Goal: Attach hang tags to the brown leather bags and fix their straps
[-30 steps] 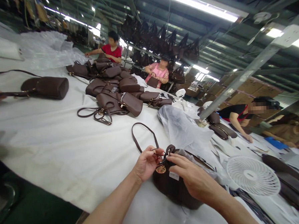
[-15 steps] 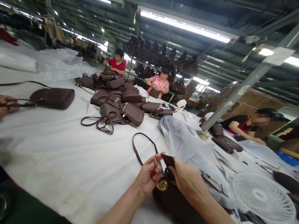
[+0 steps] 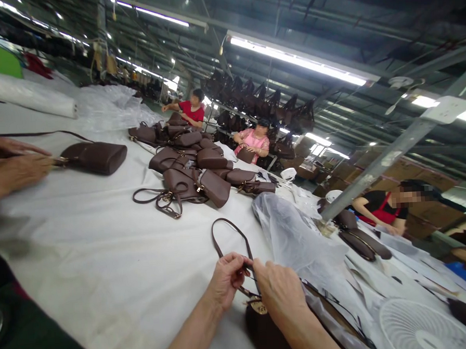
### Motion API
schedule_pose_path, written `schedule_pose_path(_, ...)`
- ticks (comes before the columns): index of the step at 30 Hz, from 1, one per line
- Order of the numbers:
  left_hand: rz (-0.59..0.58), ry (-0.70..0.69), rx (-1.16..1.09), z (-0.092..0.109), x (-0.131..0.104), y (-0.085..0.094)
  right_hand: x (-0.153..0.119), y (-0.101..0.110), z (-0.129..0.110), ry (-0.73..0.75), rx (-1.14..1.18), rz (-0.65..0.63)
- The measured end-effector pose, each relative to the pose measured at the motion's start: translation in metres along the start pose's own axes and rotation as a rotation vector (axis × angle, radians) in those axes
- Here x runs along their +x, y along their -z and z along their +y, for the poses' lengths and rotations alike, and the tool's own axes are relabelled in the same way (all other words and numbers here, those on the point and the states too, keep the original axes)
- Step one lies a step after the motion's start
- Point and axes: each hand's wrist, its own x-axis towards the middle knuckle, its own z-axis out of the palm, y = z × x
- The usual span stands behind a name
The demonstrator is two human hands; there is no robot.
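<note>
A dark brown handbag (image 3: 260,332) with a round gold charm (image 3: 259,306) lies on the white-covered table close in front of me, partly hidden by my right forearm. Its thin brown strap (image 3: 231,221) loops out on the table beyond my hands. My left hand (image 3: 227,280) pinches the strap above the bag with thumb and fingertips. Right against it, my right hand (image 3: 280,286) has its fingers curled round the strap, back of the hand upward; its fingertips are partly hidden.
A heap of brown handbags (image 3: 196,181) lies ahead. At the left, another person's hands (image 3: 21,164) work at a brown bag (image 3: 95,157). Clear plastic sheeting (image 3: 294,239) and a white fan (image 3: 418,323) lie to the right, below a slanting metal post (image 3: 392,156). Several co-workers are farther off.
A dark flap held up between my hands is no longer visible; my hands now grip the strap. My right hand has turned palm down. The view has shifted slightly.
</note>
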Motion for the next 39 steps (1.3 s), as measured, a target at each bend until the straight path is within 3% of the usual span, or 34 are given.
schedule_pose_path(5,-0.142,-0.021,0.26,0.016,-0.012,0.005,0.006,0.005,0.0,0.025,0.036,-0.075)
schedule_pose_path(8,-0.236,-0.109,0.57,0.021,-0.015,0.006,0.007,0.005,0.003,0.054,0.07,-0.093)
schedule_pose_path(11,-0.166,-0.362,0.982,0.028,-0.019,0.005,-0.002,0.002,0.013,0.071,0.115,-0.063)
schedule_pose_path(14,-0.077,-0.475,1.29,0.051,-0.034,0.009,-0.025,-0.009,0.039,0.039,0.165,0.121)
schedule_pose_path(16,-0.094,-0.411,1.45,0.074,-0.05,0.018,-0.043,-0.021,0.062,-0.058,0.225,0.207)
schedule_pose_path(19,-0.081,-0.175,1.578,0.102,-0.075,0.037,-0.067,-0.039,0.087,-0.128,0.374,0.157)
schedule_pose_path(23,-0.255,0.093,1.714,0.115,-0.094,0.046,-0.08,-0.049,0.092,-0.082,0.583,0.172)
schedule_pose_path(25,-0.373,0.134,1.694,0.113,-0.092,0.037,-0.085,-0.05,0.09,-0.06,0.66,0.174)
schedule_pose_path(26,-0.409,0.09,1.661,0.109,-0.088,0.029,-0.087,-0.05,0.09,-0.042,0.688,0.163)
schedule_pose_path(29,-0.423,-0.234,1.532,0.089,-0.063,0.001,-0.095,-0.05,0.093,0.034,0.741,0.101)
schedule_pose_path(31,-0.523,-0.314,1.445,0.066,-0.041,-0.015,-0.1,-0.049,0.095,0.053,0.745,0.088)
schedule_pose_path(33,-0.627,-0.192,1.414,0.041,-0.02,-0.024,-0.103,-0.05,0.096,0.052,0.737,0.106)
schedule_pose_path(35,-0.664,0.057,1.273,0.019,-0.003,-0.028,-0.104,-0.051,0.095,0.052,0.73,0.128)
schedule_pose_path(37,-0.603,0.249,0.966,0.007,0.006,-0.03,-0.103,-0.051,0.094,0.044,0.729,0.117)
schedule_pose_path(39,-0.506,0.264,0.615,0.008,0.007,-0.034,-0.101,-0.047,0.096,0.022,0.737,0.07)
